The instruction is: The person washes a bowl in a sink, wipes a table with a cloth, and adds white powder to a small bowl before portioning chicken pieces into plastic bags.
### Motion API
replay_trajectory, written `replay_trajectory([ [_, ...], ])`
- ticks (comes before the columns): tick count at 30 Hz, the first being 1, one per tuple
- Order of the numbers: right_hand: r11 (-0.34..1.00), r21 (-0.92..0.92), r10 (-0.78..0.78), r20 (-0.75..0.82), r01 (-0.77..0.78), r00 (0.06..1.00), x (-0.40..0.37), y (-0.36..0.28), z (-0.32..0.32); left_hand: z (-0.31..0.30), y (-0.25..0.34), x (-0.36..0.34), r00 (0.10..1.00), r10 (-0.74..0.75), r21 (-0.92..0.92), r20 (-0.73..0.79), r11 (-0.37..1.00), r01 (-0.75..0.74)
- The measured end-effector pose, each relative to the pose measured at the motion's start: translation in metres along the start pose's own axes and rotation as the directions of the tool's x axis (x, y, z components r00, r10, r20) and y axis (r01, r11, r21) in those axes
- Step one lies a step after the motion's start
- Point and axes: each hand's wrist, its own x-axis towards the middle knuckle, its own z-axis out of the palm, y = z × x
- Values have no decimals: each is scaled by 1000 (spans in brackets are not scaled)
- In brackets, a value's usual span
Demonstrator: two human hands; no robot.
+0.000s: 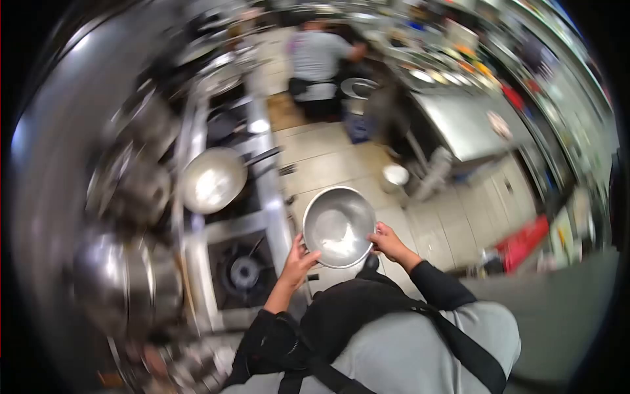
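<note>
A shiny metal mixing bowl (338, 220) is held out in front of my body, its hollow side facing me. The inside shows only bright reflections. My left hand (300, 262) grips its lower left rim, thumb over the edge. On the right side of the rim, my right hand (390, 244) pinches the edge with thumb and fingers. Some of the fingers are hidden behind the bowl. Close to my left hand is the stove's front edge (279, 226).
A frying pan (214, 180) sits on the stove, its handle pointing toward the aisle. Large metal pots (128, 276) line the left side. A steel counter (469, 125) stands to the right, a white bucket (395, 176) near it. Another person (318, 62) crouches or bends further ahead.
</note>
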Motion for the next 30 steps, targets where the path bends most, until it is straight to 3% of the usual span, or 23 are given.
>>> replay_trajectory([
  [1,999,30,16,-71,-14,997,-1,11,-33,10,-5,21,998,28,6,54,1000,-28],
  [3,998,54,57,-257,-45,965,3,54,-113,36,-13,58,994,107,158,-36,982,-100],
  [5,995,59,93,-364,-77,927,-1,78,-174,22,-47,111,990,47,205,-134,979,-19],
  [7,994,9,91,-595,-107,799,-14,98,-233,49,-44,133,978,-23,160,-207,985,57],
  [8,983,30,153,-671,-180,725,-17,108,-259,53,-51,149,979,-38,248,-199,965,88],
  [9,982,33,156,-682,-183,715,-23,116,-284,47,-64,167,979,-46,325,-198,939,110],
  [11,952,240,305,-753,-188,583,-26,125,-317,23,-95,201,977,-37,406,-209,906,121],
  [13,925,328,381,-791,-193,479,-30,138,-350,27,-107,233,957,-216,318,-196,909,270],
  [14,909,389,413,-805,-146,425,-33,142,-364,38,-111,243,897,-296,308,-327,864,398],
  [15,891,443,444,-814,-94,374,-34,142,-376,46,-115,255,866,-315,320,-387,835,447],
  [17,855,513,505,-786,-79,356,-36,140,-400,25,-139,294,855,-323,390,-405,785,481],
  [18,806,592,567,-769,-3,296,-34,147,-412,-49,-170,354,785,-550,254,-285,747,615],
  [19,751,656,625,-743,74,240,-32,156,-424,-15,-141,372,660,-738,166,-145,639,751],
  [20,706,699,670,-711,113,215,-31,159,-435,-11,-145,393,616,-742,30,-264,632,775],
  [21,706,700,673,-710,107,209,-32,160,-443,-14,-159,402,932,-297,326,-206,877,352],
  [22,666,719,696,-695,198,181,-34,158,-453,-14,-168,432,959,-144,503,-244,827,252],
  [23,624,728,718,-678,283,160,-35,159,-463,18,-158,452,961,18,680,-276,710,182],
  [24,637,726,708,-684,260,175,-39,177,-479,54,-147,472,938,175,817,-301,554,159],
  [25,609,728,715,-676,314,179,-44,191,-495,85,-140,498,914,319,781,-250,625,-5],
  [26,583,729,719,-668,358,189,-45,201,-515,153,-112,502,866,460,810,-195,574,-122],
  [27,554,722,732,-660,415,169,-46,190,-528,188,-100,526,863,469,726,-187,658,-200],
  [29,528,714,761,-638,459,117,-38,183,-576,284,-61,560,871,477,696,-118,665,-270],
  [30,523,737,753,-635,427,174,-35,160,-599,325,-47,582,854,520,667,15,631,-396],
])
